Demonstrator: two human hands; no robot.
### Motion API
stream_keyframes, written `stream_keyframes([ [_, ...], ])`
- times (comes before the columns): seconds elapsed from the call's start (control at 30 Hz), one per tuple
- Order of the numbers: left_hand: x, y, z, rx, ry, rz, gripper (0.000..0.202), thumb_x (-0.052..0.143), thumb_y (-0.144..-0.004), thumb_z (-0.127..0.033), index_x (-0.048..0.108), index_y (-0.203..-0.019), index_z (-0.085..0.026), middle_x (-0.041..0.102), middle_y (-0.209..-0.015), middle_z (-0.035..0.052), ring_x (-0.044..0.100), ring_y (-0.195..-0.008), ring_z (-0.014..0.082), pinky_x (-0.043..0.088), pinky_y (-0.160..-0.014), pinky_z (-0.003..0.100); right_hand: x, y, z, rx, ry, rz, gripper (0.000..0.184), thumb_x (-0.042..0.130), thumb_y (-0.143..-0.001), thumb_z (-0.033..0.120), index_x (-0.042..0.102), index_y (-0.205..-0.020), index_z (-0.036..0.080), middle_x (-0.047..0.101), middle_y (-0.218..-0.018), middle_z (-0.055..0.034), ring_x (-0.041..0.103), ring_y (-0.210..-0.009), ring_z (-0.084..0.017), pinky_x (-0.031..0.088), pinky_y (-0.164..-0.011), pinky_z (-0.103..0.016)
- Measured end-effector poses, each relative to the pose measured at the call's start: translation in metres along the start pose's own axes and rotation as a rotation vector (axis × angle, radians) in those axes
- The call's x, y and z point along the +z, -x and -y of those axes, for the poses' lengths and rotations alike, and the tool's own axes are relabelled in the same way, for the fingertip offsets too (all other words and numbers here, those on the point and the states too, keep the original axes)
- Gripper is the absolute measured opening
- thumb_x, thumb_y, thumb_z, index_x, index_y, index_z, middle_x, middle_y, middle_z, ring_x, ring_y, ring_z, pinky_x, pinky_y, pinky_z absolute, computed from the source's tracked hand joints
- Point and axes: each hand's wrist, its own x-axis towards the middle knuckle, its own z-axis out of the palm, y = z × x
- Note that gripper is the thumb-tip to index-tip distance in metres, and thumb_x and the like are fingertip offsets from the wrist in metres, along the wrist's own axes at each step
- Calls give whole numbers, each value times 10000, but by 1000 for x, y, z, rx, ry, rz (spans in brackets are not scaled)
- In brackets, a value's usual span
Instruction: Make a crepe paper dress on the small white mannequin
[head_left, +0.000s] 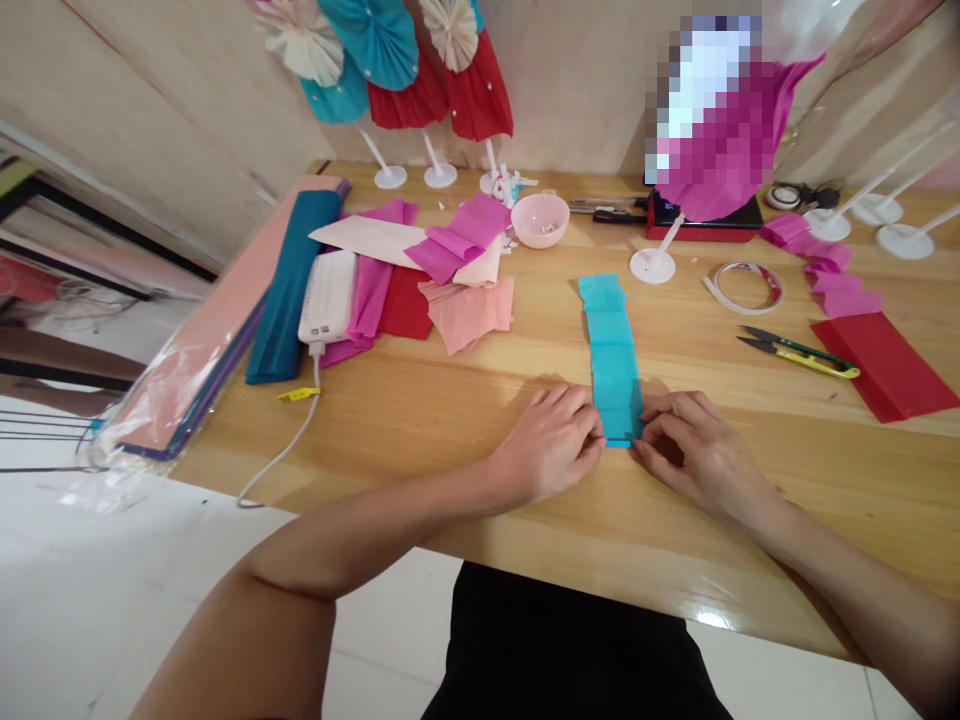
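Turquoise paper strip (613,360), near corners hidden (pinching fingers (586,428)).

A corded white power bank (328,296) sits left of a pink bowl (540,222) (its contents (551,227) perhaps beads).

Turquoise fan (379,48), top beyond frame

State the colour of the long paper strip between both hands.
Turquoise blue: the long paper strip shows best in the head view.
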Motion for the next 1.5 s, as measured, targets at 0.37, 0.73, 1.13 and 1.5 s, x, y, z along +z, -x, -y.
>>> stream_keyframes([
  [0.37,2,-1,0,-19,-36,-4,145,488,-923,-288,579,-878,-184,576,-1004,47,511,-998,207,372,-888,376,-1,-4,3,24,64,-7,102,648,-851,251,557,-819,218,613,-967,-82,557,-907,-251,506,-781,-422],
  [0.73,1,0,-2,66,-24,0,203,402,-971,-227,601,-973,-190,566,-1064,53,490,-1047,197,366,-902,351,-3,0,-1,-81,72,30,55,624,-882,184,608,-934,193,610,-1035,-89,557,-981,-247,496,-855,-425],
  [1.13,2,0,0,63,2,8,217,425,-978,-289,615,-990,-187,575,-1067,58,496,-1056,204,380,-917,362,-2,-3,0,-59,10,28,25,615,-877,190,610,-899,201,629,-1013,-94,569,-957,-242,507,-821,-411],
  [1.5,5,-1,2,68,82,-10,185,511,-951,-343,606,-1029,-206,584,-1075,50,506,-1062,208,396,-932,371,-3,2,4,-209,248,53,65,599,-894,161,617,-954,180,670,-1049,-88,596,-1027,-257,493,-843,-402],
])
